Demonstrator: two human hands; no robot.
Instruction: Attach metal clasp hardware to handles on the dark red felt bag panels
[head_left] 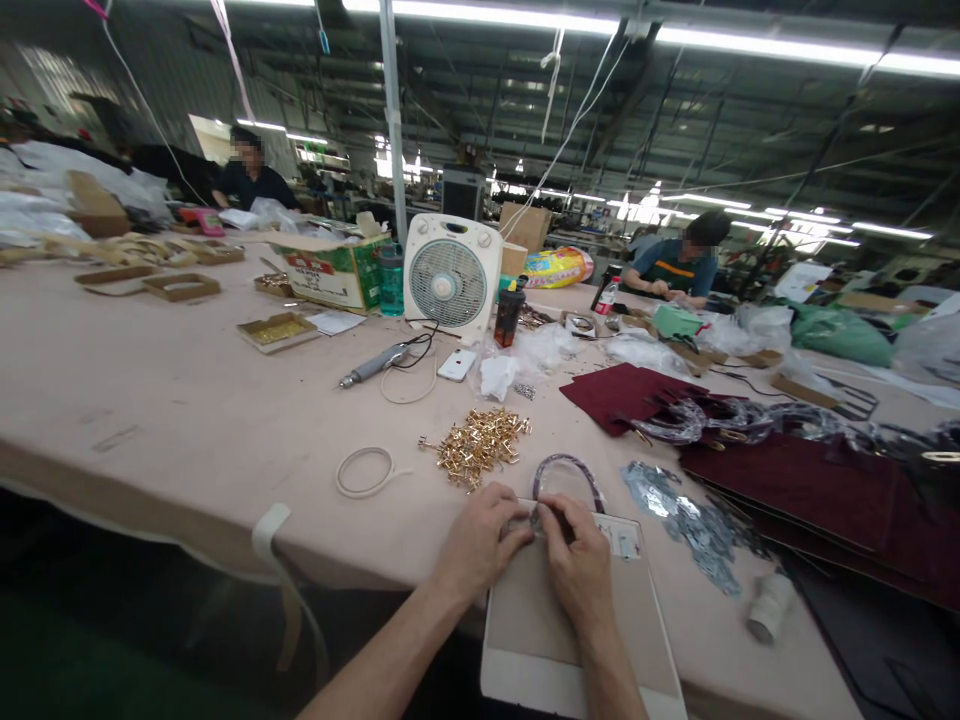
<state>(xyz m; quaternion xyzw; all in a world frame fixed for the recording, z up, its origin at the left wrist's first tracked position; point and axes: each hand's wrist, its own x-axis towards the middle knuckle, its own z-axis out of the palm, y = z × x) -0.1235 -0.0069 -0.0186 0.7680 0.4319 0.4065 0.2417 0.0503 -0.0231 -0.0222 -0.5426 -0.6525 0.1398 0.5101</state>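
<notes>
Bottom middle of the frame, my left hand (484,540) and right hand (577,565) are bunched together, fingertips meeting on the near end of a dark strap (568,464). Both sets of fingers are curled tight and pinching it, thumbs tucked in. What exactly sits between the fingertips I can't make out, the knuckles cover it. The strap curves away from the hands in an arch, just above them in the picture. Its far part lies on the table (172,400), and the hands are over a pale board (570,640) that hangs off the near edge.

Just up and left of the strap there's a pile of gold fittings (480,445), and further left a white ring (365,472) lying flat. Right of the hands is a scatter of silvery scraps (682,515), and beyond those a white roll (770,605) on its side. Dark red panels (810,480) fill the right side.

Around the middle of the frame a white fan (452,275) faces me, with a grey hand tool (373,365) and a phone (457,364) in front of it. One person (251,175) sits upper left, another (675,265) leans over the table at upper right.
</notes>
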